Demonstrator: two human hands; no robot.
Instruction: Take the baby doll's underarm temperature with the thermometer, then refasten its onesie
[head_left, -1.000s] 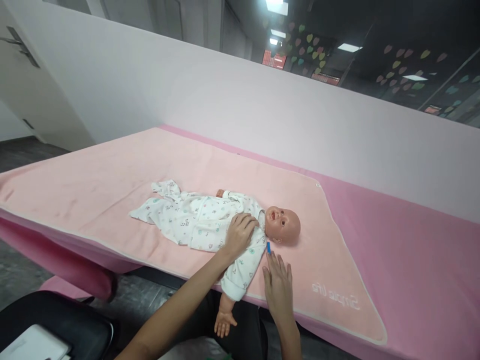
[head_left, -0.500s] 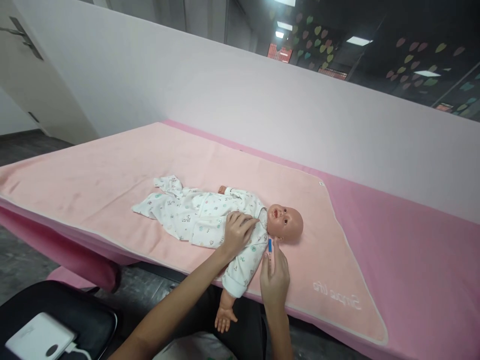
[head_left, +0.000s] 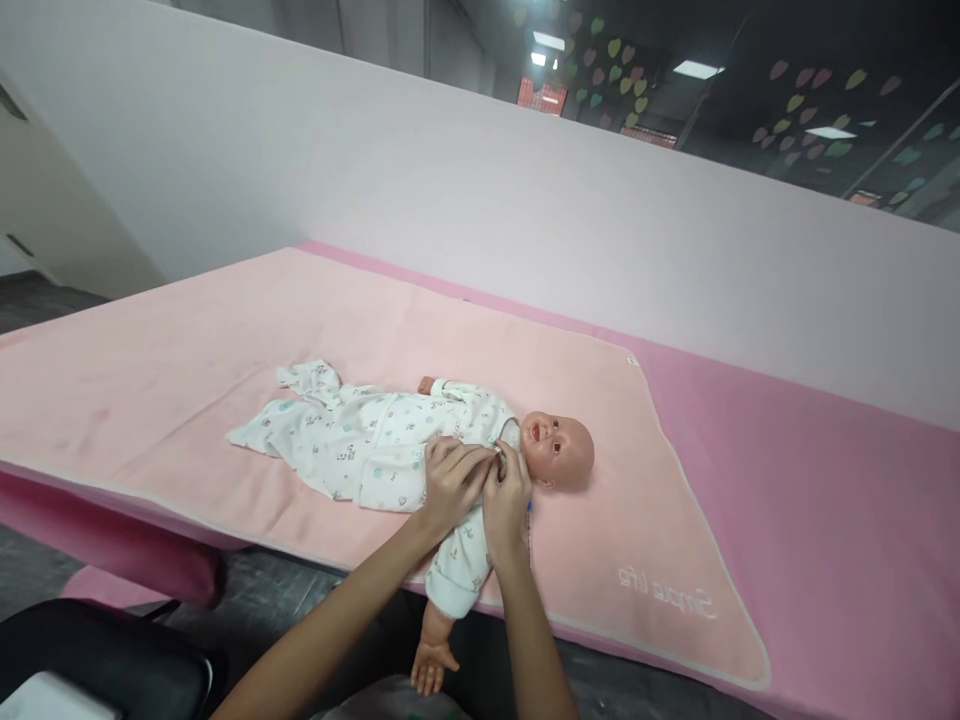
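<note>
Doll [head_left: 559, 452] lay face-up on the pink blanket [head_left: 187, 370], near its front edge. Left hand [head_left: 450, 482] and right hand [head_left: 507, 492] pinched the romper [head_left: 375, 450] collar just below the doll's chin. Step judged: fastening the neckline; next needs a steady fingertip pinch.

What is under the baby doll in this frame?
The baby doll lies on a light pink blanket, spread over a darker pink cover. Both hands, left and right, rest on its chest. What lies beneath the blanket is covered.
</note>
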